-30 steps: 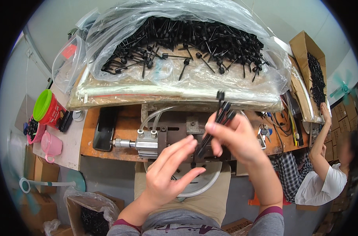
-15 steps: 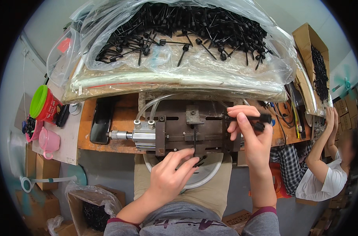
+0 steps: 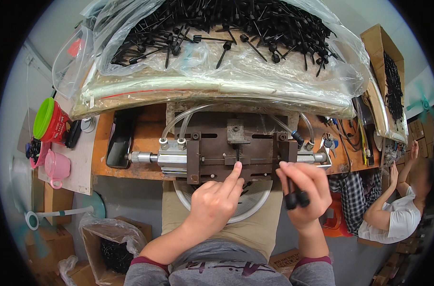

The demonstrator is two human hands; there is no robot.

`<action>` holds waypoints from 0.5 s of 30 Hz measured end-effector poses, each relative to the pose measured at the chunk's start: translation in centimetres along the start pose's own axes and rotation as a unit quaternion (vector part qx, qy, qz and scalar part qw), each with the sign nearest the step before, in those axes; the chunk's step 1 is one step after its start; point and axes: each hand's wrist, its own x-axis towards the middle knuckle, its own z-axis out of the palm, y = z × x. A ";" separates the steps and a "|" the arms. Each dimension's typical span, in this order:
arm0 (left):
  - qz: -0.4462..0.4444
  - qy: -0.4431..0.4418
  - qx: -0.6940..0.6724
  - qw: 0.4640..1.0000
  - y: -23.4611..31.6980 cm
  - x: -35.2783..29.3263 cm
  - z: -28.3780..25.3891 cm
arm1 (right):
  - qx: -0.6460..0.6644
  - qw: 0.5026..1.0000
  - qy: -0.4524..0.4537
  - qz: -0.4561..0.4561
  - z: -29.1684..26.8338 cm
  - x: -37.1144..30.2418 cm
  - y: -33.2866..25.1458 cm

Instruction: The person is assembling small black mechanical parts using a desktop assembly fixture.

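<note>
My left hand (image 3: 210,204) stretches its index finger to the end of a black plastic stake (image 3: 238,153) that sits in the middle of a dark metal clamping jig (image 3: 212,155); its other fingers are partly curled. Over the jig's right end my right hand (image 3: 310,193) is closed around a few black plastic stakes (image 3: 291,200) with knobbed heads, the heads pointing down toward me. How many it holds is partly hidden by the fingers. Below the jig, a round white mesh basket (image 3: 257,212) rests on my lap with some black pieces inside, mostly covered by my left hand.
Behind the jig stands a plastic-lined tray (image 3: 217,90) heaped with black stakes. Air cylinders (image 3: 173,157) and clear hoses flank the jig. A phone (image 3: 119,145), a pink cup (image 3: 57,167) and a red tub (image 3: 54,126) are at left. A co-worker (image 3: 393,214) sits at right.
My right hand has come down and toward me, its stakes swinging from pointing right to heads down. My left hand's index finger has moved up and straightened onto the stake in the jig.
</note>
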 end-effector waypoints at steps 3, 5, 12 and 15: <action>-0.008 -0.010 -0.011 1.000 -0.1 0.0 -0.3 | -0.026 0.998 -0.058 -0.027 -0.2 -1.0 -0.2; -0.011 -0.007 -0.019 1.000 -0.2 0.2 -0.5 | -0.063 0.993 -0.047 -0.085 0.4 -1.5 0.1; -0.049 0.031 -0.134 0.989 0.1 -0.2 -0.1 | -0.100 0.987 -0.040 -0.117 1.1 -2.2 0.0; -0.132 0.020 -0.304 0.943 0.7 -0.7 -1.2 | -0.100 0.987 -0.038 -0.119 1.2 -2.3 0.1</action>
